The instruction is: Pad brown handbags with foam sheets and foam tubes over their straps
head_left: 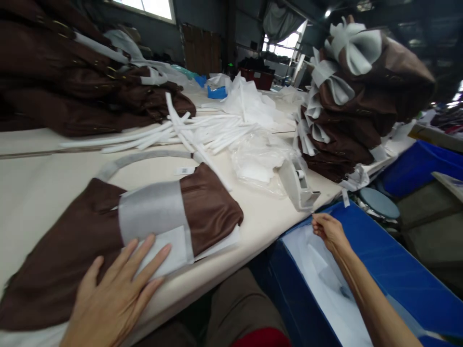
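My left hand (115, 294) lies flat with fingers spread on a folded brown garment (61, 255) wrapped by a grey-white paper band (155, 217), near the table's front edge. My right hand (329, 231) reaches to the right over a blue bin (383, 260), its fingers pinched together just below a white tape dispenser (298, 185) at the table edge. What the fingers pinch is too small to make out. White sheets (321, 284) lie inside the bin.
A stack of brown garments (65, 82) fills the far left. Another banded stack (358, 101) rises at the right. White strips (202, 130) and clear plastic bags (260, 159) lie mid-table on the cream table (43, 183). A second blue bin (423, 168) stands right.
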### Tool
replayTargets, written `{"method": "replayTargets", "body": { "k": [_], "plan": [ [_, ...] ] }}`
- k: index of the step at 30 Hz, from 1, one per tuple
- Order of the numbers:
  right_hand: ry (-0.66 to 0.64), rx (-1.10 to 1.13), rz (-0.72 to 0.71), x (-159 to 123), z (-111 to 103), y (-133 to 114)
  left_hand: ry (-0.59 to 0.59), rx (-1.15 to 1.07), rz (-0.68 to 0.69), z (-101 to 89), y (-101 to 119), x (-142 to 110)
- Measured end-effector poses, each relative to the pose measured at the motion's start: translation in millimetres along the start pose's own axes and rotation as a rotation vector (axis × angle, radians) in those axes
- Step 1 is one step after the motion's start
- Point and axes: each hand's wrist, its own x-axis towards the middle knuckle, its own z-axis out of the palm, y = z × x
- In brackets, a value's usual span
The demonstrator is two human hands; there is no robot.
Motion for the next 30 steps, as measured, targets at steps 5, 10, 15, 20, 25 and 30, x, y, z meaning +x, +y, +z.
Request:
{"method": "replayTargets", "body": {
  "k": [5,10,15,20,25,30],
  "plan": [
    [-0.478,-0.208,-0.115,-54,11,-28,-0.074,0.164,0.061,-5.9,3,-5],
    [-1.381,-0.624,-0.293,-112,87,-108,-0.120,0.178,0.007,-10.7,10,-6],
    [-1.897,-0.942,-0.746,-132,205,-134,-0.119,0.146,-0.012,-14.2,15,-5],
    [-1.683,-1.424,-1.321,-134,288,-127,-0.086,0.113,-0.025,-14.5,14,-5],
    [-1.597,-1.649,-1.425,-145,317,-122,-0.069,0.098,-0.023,-13.3,13,-6],
    [-1.421,-1.620,-1.464,-145,324,-114,-0.061,0.095,-0.023,-14.4,14,-5]
  ]
}}
